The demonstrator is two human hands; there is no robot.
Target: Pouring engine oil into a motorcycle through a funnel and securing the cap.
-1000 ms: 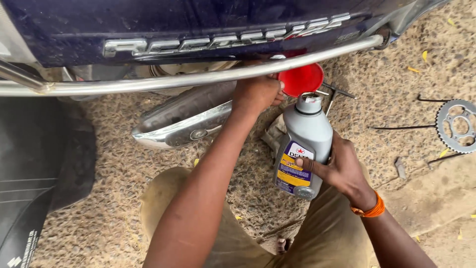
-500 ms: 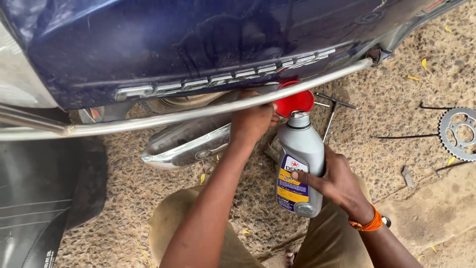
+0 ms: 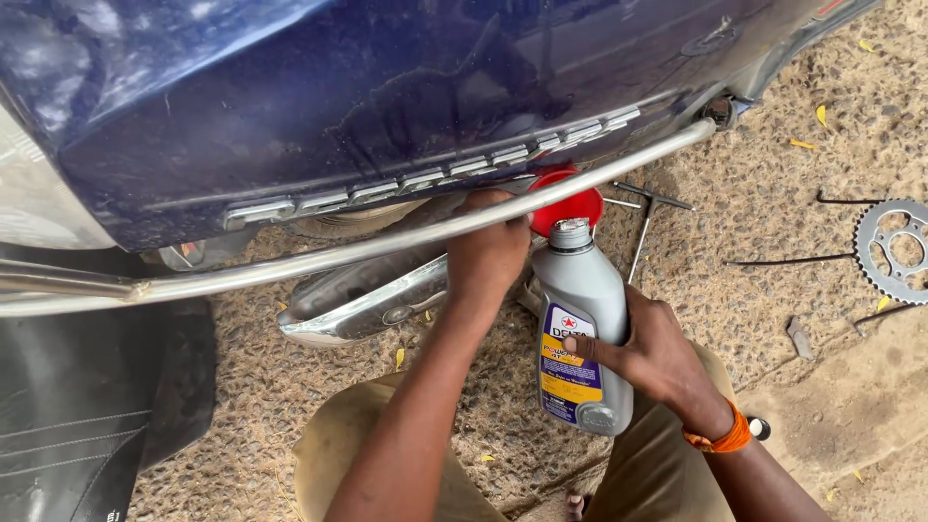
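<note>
Closer now than a moment ago, the view has dropped toward the bottle (image 3: 583, 333), which stands upright and uncapped just beside the funnel (image 3: 568, 205). Right hand (image 3: 657, 360) wraps its fingers around the bottle's lower half; left hand (image 3: 488, 253) closes on the funnel. Oil could spill if the bottle tilts before its neck meets the funnel.

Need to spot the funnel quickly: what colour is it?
Red. The funnel shows best in the head view, just behind the grey bottle in the right hand.
</note>
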